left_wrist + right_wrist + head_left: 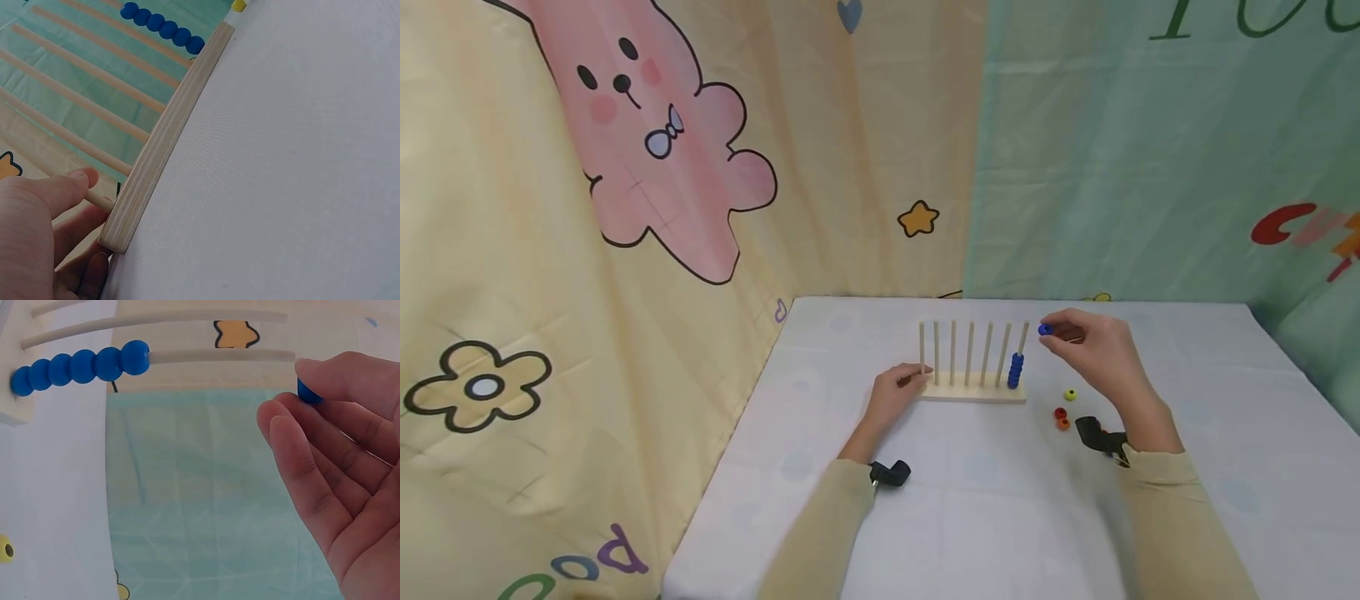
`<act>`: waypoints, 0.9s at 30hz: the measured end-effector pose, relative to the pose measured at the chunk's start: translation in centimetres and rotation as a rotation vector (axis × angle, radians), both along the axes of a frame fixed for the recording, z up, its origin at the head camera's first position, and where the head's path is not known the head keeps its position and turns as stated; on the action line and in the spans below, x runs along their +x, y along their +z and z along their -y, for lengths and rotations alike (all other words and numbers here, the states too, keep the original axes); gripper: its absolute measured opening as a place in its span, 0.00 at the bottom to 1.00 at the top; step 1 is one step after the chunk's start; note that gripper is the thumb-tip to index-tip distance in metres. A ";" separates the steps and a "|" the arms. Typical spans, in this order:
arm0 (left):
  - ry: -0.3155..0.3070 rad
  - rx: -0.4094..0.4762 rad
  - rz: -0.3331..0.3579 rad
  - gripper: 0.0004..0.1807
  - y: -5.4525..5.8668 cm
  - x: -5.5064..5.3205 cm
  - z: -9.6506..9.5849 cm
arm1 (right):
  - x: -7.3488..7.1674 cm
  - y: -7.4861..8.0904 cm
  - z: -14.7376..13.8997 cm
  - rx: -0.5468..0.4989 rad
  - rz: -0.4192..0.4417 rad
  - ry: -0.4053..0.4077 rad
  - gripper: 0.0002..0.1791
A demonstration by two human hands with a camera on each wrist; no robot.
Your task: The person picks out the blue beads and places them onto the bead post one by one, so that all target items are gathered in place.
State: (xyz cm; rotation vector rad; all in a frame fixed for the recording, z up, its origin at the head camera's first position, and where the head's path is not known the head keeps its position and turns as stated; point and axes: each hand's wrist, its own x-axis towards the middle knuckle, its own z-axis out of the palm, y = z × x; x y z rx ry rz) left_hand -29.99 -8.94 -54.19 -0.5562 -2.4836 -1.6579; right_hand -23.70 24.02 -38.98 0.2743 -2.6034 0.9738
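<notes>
A wooden peg rack [973,395] with several upright pegs stands on the white table. Its rightmost peg carries a stack of blue beads [1015,372], and the upper part of that peg is bare. My right hand [1093,350] pinches one more blue bead [1045,330] between thumb and fingers, beside the top of that peg. In the right wrist view this bead [307,392] is mostly hidden behind the thumb, right by the peg's tip. At the rack's other end my left hand [895,396] grips the leftmost peg [99,200] low down, near the base.
To the right of the rack lie a yellow bead [1070,394], a red bead [1060,412] and an orange bead [1063,424] on the table [970,517]. Printed curtains [865,167] hang behind the table and along its left side.
</notes>
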 end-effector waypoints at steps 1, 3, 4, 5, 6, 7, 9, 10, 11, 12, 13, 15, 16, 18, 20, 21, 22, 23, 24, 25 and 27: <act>0.000 0.000 0.000 0.11 0.0 0.0 0.0 | 0.0 0.1 0.0 -0.003 0.002 -0.003 0.13; -0.005 0.002 0.001 0.11 0.0 0.1 0.0 | 0.1 0.2 0.1 -0.005 0.005 -0.006 0.13; -0.009 0.003 0.003 0.11 0.0 0.1 0.0 | 0.1 0.2 0.1 -0.007 0.006 -0.008 0.13; -0.012 0.006 0.005 0.11 0.0 0.2 -0.1 | 0.1 0.2 0.1 -0.008 0.006 -0.010 0.14; -0.013 0.006 0.005 0.11 0.0 0.2 -0.1 | 0.1 0.3 0.1 -0.009 0.005 -0.012 0.13; -0.014 0.007 0.003 0.11 0.0 0.2 -0.1 | 0.1 0.3 0.2 -0.006 0.002 -0.012 0.13; -0.009 0.006 0.001 0.11 0.0 0.2 -0.2 | 0.0 0.4 0.2 -0.007 -0.002 -0.011 0.13; -0.006 0.005 0.001 0.11 0.1 0.3 -0.2 | -0.1 0.5 0.3 -0.006 -0.004 -0.009 0.13; -0.003 0.005 0.002 0.11 0.1 0.2 -0.3 | -0.2 0.6 0.3 -0.006 -0.006 -0.005 0.13; -0.001 0.004 0.005 0.11 0.2 0.2 -0.3 | -0.2 0.6 0.3 -0.003 -0.009 -0.003 0.13; -0.001 0.005 0.006 0.11 0.2 0.2 -0.3 | -0.3 0.7 0.3 -0.001 -0.012 0.000 0.13; -0.003 0.006 0.005 0.11 0.3 0.2 -0.3 | -0.4 0.9 0.3 0.002 -0.018 0.004 0.12; -0.004 0.006 0.004 0.10 0.3 0.1 -0.3 | -0.5 0.9 0.2 0.006 -0.022 0.005 0.12; -0.006 0.008 -0.005 0.10 0.2 0.0 -0.3 | -0.6 1.0 0.2 0.011 -0.028 0.005 0.13; -0.010 0.008 -0.012 0.10 0.2 -0.1 -0.2 | -0.7 1.1 0.3 0.013 -0.031 0.004 0.13; -0.009 0.008 -0.015 0.11 0.1 -0.1 -0.2 | -0.8 1.1 0.3 0.012 -0.032 0.005 0.13; -0.008 0.008 -0.017 0.11 0.1 -0.2 -0.2 | -0.8 1.1 0.3 0.010 -0.032 0.006 0.13; -0.008 0.009 -0.019 0.11 0.2 -0.1 -0.2 | -0.9 1.1 0.4 0.008 -0.031 0.008 0.13; -0.008 0.009 -0.018 0.11 0.2 -0.1 -0.1 | -0.9 1.1 0.5 0.008 -0.031 0.012 0.13; -0.008 0.010 -0.016 0.11 0.2 -0.1 -0.1 | -0.9 1.1 0.5 0.006 -0.029 0.015 0.13; -0.008 0.011 -0.013 0.11 0.1 -0.1 0.0 | -0.9 1.0 0.7 0.005 -0.028 0.022 0.13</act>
